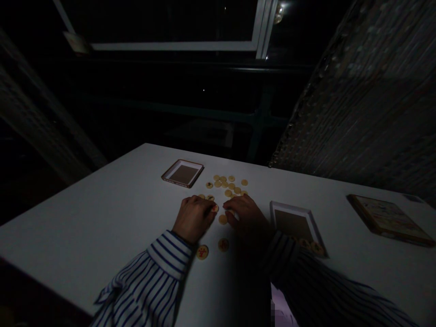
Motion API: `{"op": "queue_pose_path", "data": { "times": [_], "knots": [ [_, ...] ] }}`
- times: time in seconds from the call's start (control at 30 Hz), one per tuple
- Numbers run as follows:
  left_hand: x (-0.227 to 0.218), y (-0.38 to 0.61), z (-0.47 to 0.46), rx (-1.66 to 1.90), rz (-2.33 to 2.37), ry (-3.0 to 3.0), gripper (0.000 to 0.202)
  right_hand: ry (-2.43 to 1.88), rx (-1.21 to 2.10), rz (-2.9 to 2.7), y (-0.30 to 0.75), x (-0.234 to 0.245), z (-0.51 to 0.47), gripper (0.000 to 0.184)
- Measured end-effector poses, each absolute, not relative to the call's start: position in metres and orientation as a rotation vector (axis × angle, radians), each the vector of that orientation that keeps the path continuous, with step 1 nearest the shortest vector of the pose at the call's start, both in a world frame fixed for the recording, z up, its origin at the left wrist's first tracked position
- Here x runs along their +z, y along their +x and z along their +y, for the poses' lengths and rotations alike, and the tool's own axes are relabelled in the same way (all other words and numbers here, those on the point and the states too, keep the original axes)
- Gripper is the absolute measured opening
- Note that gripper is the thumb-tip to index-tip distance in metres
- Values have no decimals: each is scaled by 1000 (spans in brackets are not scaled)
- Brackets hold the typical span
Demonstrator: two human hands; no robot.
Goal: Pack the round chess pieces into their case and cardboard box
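Observation:
Round wooden Chinese chess pieces lie loose on the white table (112, 204). My left hand (194, 218) is closed, pinching a red-marked Chinese chess piece (214, 208) between thumb and fingers. Just across from it, my right hand (247, 218) curls its thumb and forefinger around the pale edge of another piece (231, 211), mostly hidden by the fingers. A blank-faced piece (223, 220) lies by the right thumb. Closer to me are two red-marked pieces, one brighter (202, 252) and one in shadow (223, 245). Beyond both hands sits a cluster of several pieces (231, 186), mostly blank side up.
An open shallow box half (182, 174) lies at the back left. Beside my right forearm is another open tray (293, 222), with several pieces along its near side. A flat patterned box (391, 220) rests far right. A beaded curtain (368, 104) hangs behind the table's right side.

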State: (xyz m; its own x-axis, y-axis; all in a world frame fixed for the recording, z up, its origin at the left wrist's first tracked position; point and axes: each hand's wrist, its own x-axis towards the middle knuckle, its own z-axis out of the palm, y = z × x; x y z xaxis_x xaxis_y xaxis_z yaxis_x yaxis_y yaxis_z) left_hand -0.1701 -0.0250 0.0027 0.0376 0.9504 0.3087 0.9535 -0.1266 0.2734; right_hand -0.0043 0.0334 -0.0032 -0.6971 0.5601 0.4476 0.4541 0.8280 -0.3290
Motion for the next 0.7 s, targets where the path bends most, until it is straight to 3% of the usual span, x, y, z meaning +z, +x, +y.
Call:
{"op": "queue_pose_path", "data": {
  "times": [0.7],
  "knots": [
    [4, -173, -26, -841, -2022, -2218, 26, -709, 323, -2646, -4, -5, 25, 24]
  ]
}}
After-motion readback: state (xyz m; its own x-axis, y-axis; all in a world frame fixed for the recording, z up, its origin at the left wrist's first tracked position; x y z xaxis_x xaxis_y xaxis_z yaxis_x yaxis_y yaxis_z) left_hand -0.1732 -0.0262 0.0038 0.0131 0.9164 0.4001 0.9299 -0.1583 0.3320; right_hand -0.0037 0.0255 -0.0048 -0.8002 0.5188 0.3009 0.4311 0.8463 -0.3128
